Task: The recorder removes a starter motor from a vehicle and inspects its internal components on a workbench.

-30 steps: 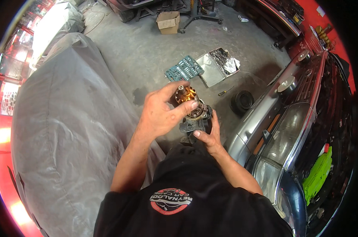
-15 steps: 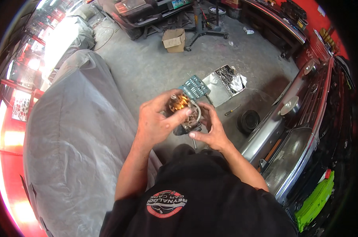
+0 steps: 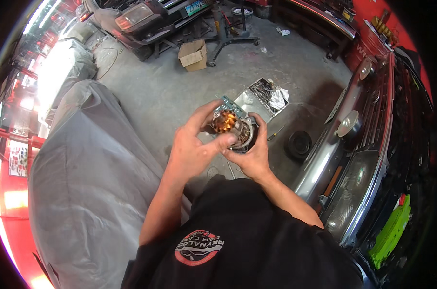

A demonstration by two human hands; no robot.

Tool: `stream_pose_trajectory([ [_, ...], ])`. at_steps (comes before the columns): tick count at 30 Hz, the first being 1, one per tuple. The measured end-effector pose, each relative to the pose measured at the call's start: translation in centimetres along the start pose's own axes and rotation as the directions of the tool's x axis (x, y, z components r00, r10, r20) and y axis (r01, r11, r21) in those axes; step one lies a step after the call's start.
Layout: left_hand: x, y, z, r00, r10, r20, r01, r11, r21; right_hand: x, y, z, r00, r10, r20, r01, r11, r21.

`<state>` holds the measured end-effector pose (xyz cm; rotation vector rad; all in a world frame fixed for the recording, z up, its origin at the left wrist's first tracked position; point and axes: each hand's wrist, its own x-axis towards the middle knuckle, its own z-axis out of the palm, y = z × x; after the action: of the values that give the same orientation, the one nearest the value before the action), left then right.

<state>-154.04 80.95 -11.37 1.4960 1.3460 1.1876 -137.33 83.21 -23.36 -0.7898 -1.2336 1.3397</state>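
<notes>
Left hand [image 3: 192, 144] clamped, thumb opposed to fingers, on a cylindrical copper-wound part [image 3: 224, 122]; right hand [image 3: 254, 156] curled about a rounded metal housing [image 3: 246, 135], open-faced, with a pale rim and a darker, cluttered interior. Both pieces lie side by side in front of the torso, above the floor; whether they touch cannot be told. The windings are glossy and orange-gold. Beyond, partly hidden by the hands: a teal tool case [image 3: 231, 105], beside an open metal toolbox [image 3: 247, 102] holding loose tools and crumpled white material [image 3: 279, 98]. Right: a round black object [image 3: 299, 144] on smooth, stained grey concrete [image 3: 151, 86], and a silvery bumper [image 3: 309, 166]. Left: a wrinkled grey fabric cover [image 3: 93, 183]. Farther off: an open cardboard box [image 3: 193, 55].
</notes>
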Motion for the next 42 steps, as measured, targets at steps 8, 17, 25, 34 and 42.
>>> stream_pose_trajectory([
  [8, -0.1, -4.5, 0.1, 0.892, 0.434, -0.125, -0.320, 0.803, 0.504, 3.3, 1.2, 3.6, 0.986, -0.077, -0.148, 0.068, 0.996, -0.066],
  [17, 1.7, -5.7, -1.4, 0.964, 0.230, -0.134, -0.128, 0.840, 0.527, 4.4, 3.8, 4.4, 0.964, -0.176, -0.201, 0.109, 0.946, -0.306],
  [25, 1.5, -4.9, -1.6, 0.939, -0.336, -0.078, 0.342, 0.936, 0.086, 4.2, 3.8, 4.2, 0.971, -0.127, -0.204, 0.081, 0.972, -0.219],
  [34, 0.7, -5.5, -1.0, 0.976, -0.134, -0.172, 0.164, 0.971, 0.176, 4.1, 3.8, 4.0, 0.975, -0.058, -0.213, 0.045, 0.997, -0.065],
  [42, -0.3, -6.8, -1.3, 0.972, -0.064, -0.225, 0.090, 0.991, 0.104, 4.0, 3.3, 4.7, 0.976, -0.083, -0.199, 0.056, 0.988, -0.142],
])
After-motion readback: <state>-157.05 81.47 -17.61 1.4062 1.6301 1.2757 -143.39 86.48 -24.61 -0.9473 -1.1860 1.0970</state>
